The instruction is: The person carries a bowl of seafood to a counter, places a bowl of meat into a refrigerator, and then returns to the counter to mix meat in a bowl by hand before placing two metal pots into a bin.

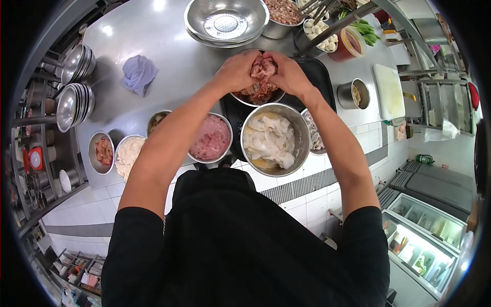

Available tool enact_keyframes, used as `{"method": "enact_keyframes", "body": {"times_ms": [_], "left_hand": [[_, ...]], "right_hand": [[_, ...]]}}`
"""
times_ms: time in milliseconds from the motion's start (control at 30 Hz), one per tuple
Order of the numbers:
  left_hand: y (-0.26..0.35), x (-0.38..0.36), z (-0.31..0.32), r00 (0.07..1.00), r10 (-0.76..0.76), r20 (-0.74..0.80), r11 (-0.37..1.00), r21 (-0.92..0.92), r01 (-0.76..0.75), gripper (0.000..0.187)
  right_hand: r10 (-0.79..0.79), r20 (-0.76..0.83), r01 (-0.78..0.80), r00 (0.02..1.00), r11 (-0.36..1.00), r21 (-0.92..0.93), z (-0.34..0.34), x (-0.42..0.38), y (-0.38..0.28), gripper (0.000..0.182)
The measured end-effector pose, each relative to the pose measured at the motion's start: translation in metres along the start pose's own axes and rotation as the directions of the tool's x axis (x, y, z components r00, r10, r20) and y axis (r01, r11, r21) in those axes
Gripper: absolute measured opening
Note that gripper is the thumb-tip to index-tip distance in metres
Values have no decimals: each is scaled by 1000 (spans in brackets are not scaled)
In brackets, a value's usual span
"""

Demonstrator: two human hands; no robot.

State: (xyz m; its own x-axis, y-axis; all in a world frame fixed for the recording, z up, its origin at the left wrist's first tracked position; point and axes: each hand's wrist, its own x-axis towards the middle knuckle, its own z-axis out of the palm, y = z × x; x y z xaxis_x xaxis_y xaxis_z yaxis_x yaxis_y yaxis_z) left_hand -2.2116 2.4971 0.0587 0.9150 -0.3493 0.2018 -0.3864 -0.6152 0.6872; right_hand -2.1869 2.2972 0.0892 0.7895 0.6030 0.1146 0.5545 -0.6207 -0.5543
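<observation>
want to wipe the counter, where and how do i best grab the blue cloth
Probably from above: pinch the bunched middle of the blue cloth with the fingers, as it lies crumpled with raised folds and nothing on top.

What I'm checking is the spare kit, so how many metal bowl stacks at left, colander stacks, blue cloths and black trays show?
Metal bowl stacks: 2
Colander stack: 1
Blue cloth: 1
Black tray: 1
Total: 5
</observation>
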Motion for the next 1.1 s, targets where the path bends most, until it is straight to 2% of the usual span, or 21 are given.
{"method": "enact_keyframes", "body": {"times_ms": [67, 133, 200, 300, 367, 500, 633, 700, 767, 833, 900, 933, 967, 1000, 1033, 1100], "left_hand": [[1, 0, 0, 997, 58, -58, 998, 2, -58, 58], [2, 3, -1, 996, 55, -71, 998, 3, -55, 58], [3, 2, -4, 996, 42, -85, 999, 5, -41, 57], [3, 3, -8, 994, 87, -69, 996, 3, -87, 54], [-1, 5, -3, 983, 137, -119, 990, 34, -134, 51], [6, 2, -3, 984, 117, -132, 993, 22, -115, 48], [11, -1, -2, 987, 68, -145, 997, 51, -61, 45], [12, -2, -1, 986, 58, -157, 997, 62, -49, 44], [16, -4, 3, 960, -63, -274, 998, -23, 59, 44], [17, -5, 7, 953, -77, -293, 996, 22, 87, 44], [26, -4, 7, 944, -90, -318, 991, 64, 116, 43], [36, -3, 4, 930, -176, -322, 973, 88, 215, 44], [45, -5, -1, 909, -259, -327, 944, 112, 310, 44], [47, -7, -3, 909, -257, -328, 945, 113, 308, 44], [51, -8, -5, 905, -278, -323, 935, 123, 332, 44], [48, -6, -5, 901, -294, -319, 927, 134, 350, 44]], "right_hand": [[-42, -25, 41, 999, 998, -42, 1, 1, 4, 60], [-94, -34, 91, 995, 992, -87, 0, 1, 4, 60], [12, -36, -17, 999, 991, -135, 4, -2, 2, 60], [39, -117, -56, 992, 988, -144, 9, -6, -2, 61], [62, -131, -81, 989, 986, -143, 10, -7, -4, 61], [69, -215, -103, 974, 984, -149, 15, -11, -7, 58], [95, -246, -130, 965, 983, -127, 18, -13, -13, 54], [157, -307, -196, 939, 976, -100, 21, -13, -14, 48], [193, -335, -241, 922, 965, -107, 20, -9, -14, 45], [227, -368, -285, 902, 952, -111, 20, -7, -17, 42], [348, -366, -385, 863, 922, -31, 21, -5, -20, 37], [346, -364, -382, 865, 924, -30, 21, -3, -25, 37], [447, -365, -476, 817, 879, 11, 22, -2, -29, 37], [543, -364, -565, 757, 823, 51, 20, -1, -31, 37], [544, -366, -568, 755, 822, 51, 19, -1, -34, 37], [658, -314, -668, 685, 738, 91, 17, 0, -36, 42]]}}
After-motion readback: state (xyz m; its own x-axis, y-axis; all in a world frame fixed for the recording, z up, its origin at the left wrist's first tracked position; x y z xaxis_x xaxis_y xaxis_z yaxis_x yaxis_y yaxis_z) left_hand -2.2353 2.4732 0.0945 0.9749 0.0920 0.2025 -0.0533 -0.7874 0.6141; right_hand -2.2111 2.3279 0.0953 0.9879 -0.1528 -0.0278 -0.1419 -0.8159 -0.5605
